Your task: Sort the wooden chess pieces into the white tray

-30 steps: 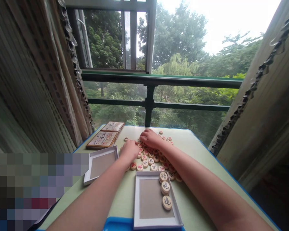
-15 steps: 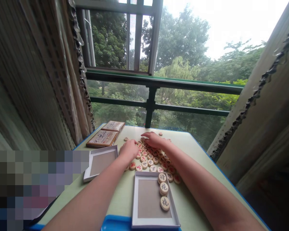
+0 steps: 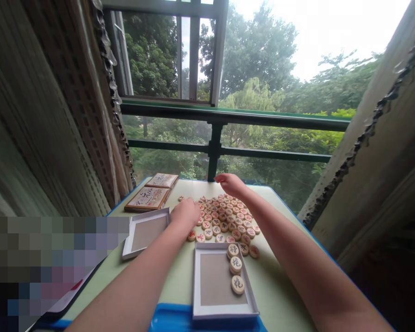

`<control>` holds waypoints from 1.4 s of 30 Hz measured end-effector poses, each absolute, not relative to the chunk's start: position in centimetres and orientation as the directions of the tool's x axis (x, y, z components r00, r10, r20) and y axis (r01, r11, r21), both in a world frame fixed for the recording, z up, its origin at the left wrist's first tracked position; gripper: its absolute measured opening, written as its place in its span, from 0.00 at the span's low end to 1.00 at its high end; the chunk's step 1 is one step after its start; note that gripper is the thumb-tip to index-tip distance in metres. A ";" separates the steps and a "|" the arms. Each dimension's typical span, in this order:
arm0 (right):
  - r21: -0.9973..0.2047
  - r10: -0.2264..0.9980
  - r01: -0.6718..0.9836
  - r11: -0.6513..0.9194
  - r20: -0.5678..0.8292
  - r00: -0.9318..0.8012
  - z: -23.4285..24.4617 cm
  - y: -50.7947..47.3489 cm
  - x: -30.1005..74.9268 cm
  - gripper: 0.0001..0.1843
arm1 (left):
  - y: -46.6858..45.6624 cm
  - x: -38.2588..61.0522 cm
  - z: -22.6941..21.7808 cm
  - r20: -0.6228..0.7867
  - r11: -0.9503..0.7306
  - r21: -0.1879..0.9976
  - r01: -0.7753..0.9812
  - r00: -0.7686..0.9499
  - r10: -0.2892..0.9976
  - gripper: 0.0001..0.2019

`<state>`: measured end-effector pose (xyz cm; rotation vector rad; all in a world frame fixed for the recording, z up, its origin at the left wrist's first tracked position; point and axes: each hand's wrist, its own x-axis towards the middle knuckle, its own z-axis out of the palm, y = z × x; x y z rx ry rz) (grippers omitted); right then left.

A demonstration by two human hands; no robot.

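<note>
Round wooden Chinese chess pieces [image 3: 223, 226] with red or black characters lie in a spread pile mid-table. My left hand [image 3: 186, 213] is at the pile's left edge with its fingers curled down; any piece under them is hidden. Above the far side of the pile my right hand [image 3: 231, 184] is raised, its fingers loosely stretched to the left and no piece visible in them. Nearest me lies a shallow white box [image 3: 212, 279]. Along its right side sit several black-lettered chess pieces [image 3: 237, 285], at least one stacked on another.
A second shallow white box [image 3: 148, 230] lies left of my left forearm. Behind it are two brown decorated panels [image 3: 148, 198] with Chinese writing. The near box overlaps a blue recess [image 3: 169, 317] at the table's front edge. Beyond the table [image 3: 280, 207] stand a green railing and window.
My right hand has risen off the pieces and away from me, uncovering the pile's far part. My left hand stays near the same place. The view has shifted slightly.
</note>
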<state>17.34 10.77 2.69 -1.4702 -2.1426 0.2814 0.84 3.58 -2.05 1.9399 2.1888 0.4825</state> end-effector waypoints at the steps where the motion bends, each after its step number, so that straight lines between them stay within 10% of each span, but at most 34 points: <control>1: -0.450 0.905 0.796 0.405 0.323 -0.278 3.7 9.9 17.5 0.22 | 3.1 1.0 -1.7 0.085 0.095 0.311 0.946 -0.127 0.988 0.20; 9: -0.057 0.955 0.960 0.274 -0.100 -0.278 6.4 -0.3 20.9 0.20 | 0.7 1.5 0.0 0.115 -0.069 0.120 0.990 0.055 0.992 0.25; 15: -0.570 0.826 0.796 0.205 -0.335 -0.453 2.9 -4.3 26.9 0.09 | -0.5 1.0 0.9 -0.010 -0.058 0.092 0.994 0.059 0.998 0.17; 20: -0.724 0.910 0.689 0.040 -0.258 -0.325 -0.1 -4.1 28.8 0.17 | -0.4 2.1 -0.4 0.121 -0.157 0.061 0.986 0.149 0.981 0.19; 27: -0.634 0.939 0.741 0.220 -0.068 -0.337 -0.8 -3.4 27.7 0.18 | 0.3 2.3 -1.4 0.441 -0.626 0.254 0.737 0.488 0.753 0.18; 42: -0.454 0.919 0.810 0.371 0.051 -0.392 -1.0 -4.1 26.7 0.14 | -1.8 2.9 0.0 0.034 -0.470 0.695 0.544 0.627 0.778 0.16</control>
